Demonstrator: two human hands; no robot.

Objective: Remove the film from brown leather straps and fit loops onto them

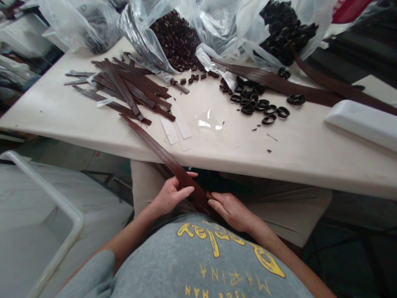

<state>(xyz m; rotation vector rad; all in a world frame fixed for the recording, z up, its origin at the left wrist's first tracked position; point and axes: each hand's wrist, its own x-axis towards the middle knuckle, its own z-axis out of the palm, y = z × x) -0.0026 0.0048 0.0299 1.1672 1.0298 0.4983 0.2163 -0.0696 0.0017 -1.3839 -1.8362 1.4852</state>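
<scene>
A long dark brown leather strap [155, 145] runs from the white table [310, 153] down over its front edge to my lap. My left hand [172, 192] grips the strap just below the table edge, fingers wrapped over it. My right hand [231, 209] holds the strap's lower end close to my body. A pile of similar brown straps [124, 85] lies on the table's left part. Black oval loops [257, 103] are scattered at the centre right.
Clear plastic bags hold brown loops [176, 39] and black loops [285, 29] at the table's far side. Long brown belts [294, 87] lie at the right, next to a white tray [362, 122]. White paper strips [176, 126] lie mid-table. A white-framed bin [46, 194] stands at my left.
</scene>
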